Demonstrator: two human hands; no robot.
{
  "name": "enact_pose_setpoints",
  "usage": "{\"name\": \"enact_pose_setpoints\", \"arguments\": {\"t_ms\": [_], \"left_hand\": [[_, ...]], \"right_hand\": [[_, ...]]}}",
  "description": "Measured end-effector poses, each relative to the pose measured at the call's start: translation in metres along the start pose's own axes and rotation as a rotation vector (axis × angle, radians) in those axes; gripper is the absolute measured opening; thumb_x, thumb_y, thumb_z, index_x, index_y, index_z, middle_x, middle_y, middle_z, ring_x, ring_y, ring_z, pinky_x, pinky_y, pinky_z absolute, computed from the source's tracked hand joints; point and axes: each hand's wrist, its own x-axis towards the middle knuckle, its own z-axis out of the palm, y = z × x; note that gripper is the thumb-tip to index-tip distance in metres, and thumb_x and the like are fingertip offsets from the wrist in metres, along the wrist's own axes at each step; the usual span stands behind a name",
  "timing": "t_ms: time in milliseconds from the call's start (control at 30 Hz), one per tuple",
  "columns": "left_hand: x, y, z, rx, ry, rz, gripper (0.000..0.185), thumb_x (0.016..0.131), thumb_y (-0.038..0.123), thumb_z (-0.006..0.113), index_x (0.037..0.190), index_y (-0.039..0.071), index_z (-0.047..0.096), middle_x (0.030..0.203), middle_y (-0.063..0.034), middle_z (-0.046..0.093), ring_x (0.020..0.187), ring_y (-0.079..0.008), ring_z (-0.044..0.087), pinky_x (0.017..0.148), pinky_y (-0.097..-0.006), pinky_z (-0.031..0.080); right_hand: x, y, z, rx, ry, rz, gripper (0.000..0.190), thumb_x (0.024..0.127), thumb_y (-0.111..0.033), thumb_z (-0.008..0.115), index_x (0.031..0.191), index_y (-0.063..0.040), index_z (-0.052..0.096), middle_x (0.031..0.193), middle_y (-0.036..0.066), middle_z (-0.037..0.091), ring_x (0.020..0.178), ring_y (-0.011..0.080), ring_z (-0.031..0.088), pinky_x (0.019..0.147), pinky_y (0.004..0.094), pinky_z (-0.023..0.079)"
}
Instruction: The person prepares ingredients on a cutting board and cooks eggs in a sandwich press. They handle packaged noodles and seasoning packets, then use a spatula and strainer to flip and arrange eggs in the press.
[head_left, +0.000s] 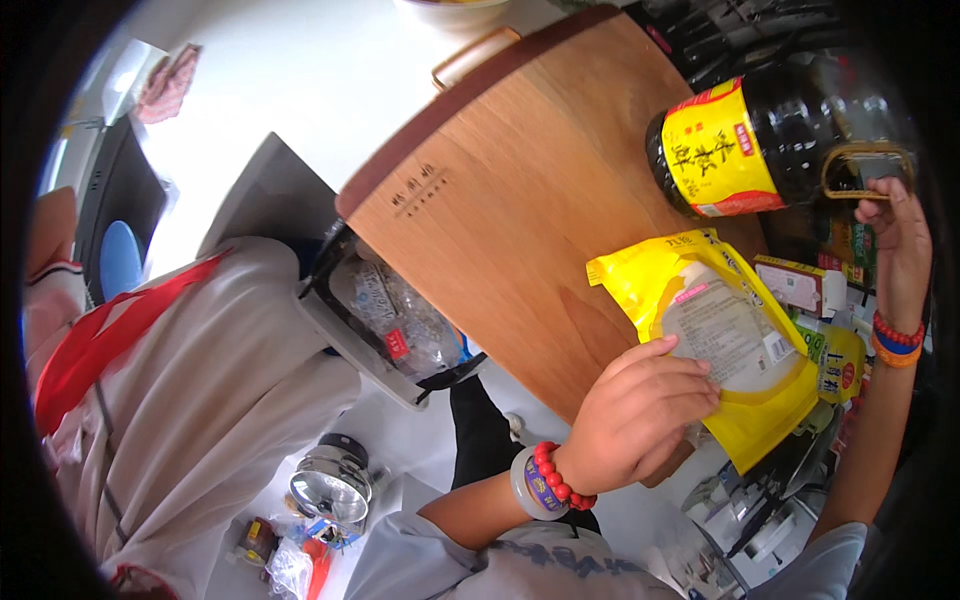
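Observation:
A large plastic bottle of dark sauce (795, 127) with a yellow and red label lies across the view at upper right, its base over the wooden cutting board (480, 202). My right hand (900, 240) has its fingertips curled at the tan carrying handle (829, 169) of this bottle. Below the bottle, a yellow plastic food bag (772, 405) with a clear printed window is at the board's near right edge. My left hand (645, 409) grips the bag's lower left side, thumb and fingers against the window; part of the fingers is hidden.
A lined trash bin (360, 360) holding plastic wrappers is beside the board. Another person in a light garment (225, 375) stands at left. Packets and a small carton (795, 281) crowd the right. A metal pot (330, 487) is lower down. A bowl (454, 11) sits at the top.

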Motion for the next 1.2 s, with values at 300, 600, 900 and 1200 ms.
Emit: {"name": "enact_pose_setpoints", "arguments": {"t_ms": [300,600,900,1200], "left_hand": [[0.003,-0.007,0.004,-0.125,0.041,0.014,0.022,0.085,-0.007,0.055,0.097,0.007,0.065,0.103,-0.0087,0.069,0.105,-0.0269,0.065,0.113,-0.0525,0.027],[0.034,0.003,0.019,-0.319,0.339,-0.029,0.014,0.095,-0.005,0.046,0.102,0.001,0.056,0.105,-0.0147,0.063,0.108,-0.0262,0.059,0.108,-0.0480,0.033],[0.103,0.006,0.005,-0.143,0.264,-0.370,0.015,0.099,0.011,0.056,0.108,0.000,0.059,0.101,-0.0035,0.063,0.089,-0.0095,0.056,0.077,-0.0242,0.045],[0.043,0.001,-0.018,0.468,0.309,-0.028,0.026,0.098,0.010,0.055,0.119,-0.005,0.054,0.123,-0.0157,0.059,0.109,-0.0221,0.057,0.099,-0.0347,0.045]], "right_hand": [[-0.005,-0.001,0.003,0.089,-0.026,-0.071,0.033,0.101,-0.033,0.051,0.118,-0.006,0.062,0.113,0.008,0.065,0.095,0.0133,0.066,0.091,0.0299,0.052],[-0.051,-0.110,0.083,0.252,0.011,0.025,0.024,0.093,-0.020,0.066,0.086,0.003,0.070,0.078,0.010,0.070,0.074,0.0141,0.070,0.067,0.0231,0.054],[-0.162,-0.143,-0.029,0.043,0.313,-0.294,0.011,0.088,-0.009,0.066,0.092,0.001,0.068,0.081,0.013,0.066,0.070,0.0183,0.065,0.062,0.0283,0.051],[-0.457,-0.066,-0.004,0.246,0.314,0.324,0.009,0.088,-0.013,0.066,0.090,-0.004,0.068,0.083,0.008,0.065,0.071,0.0233,0.065,0.062,0.0330,0.051]]}}
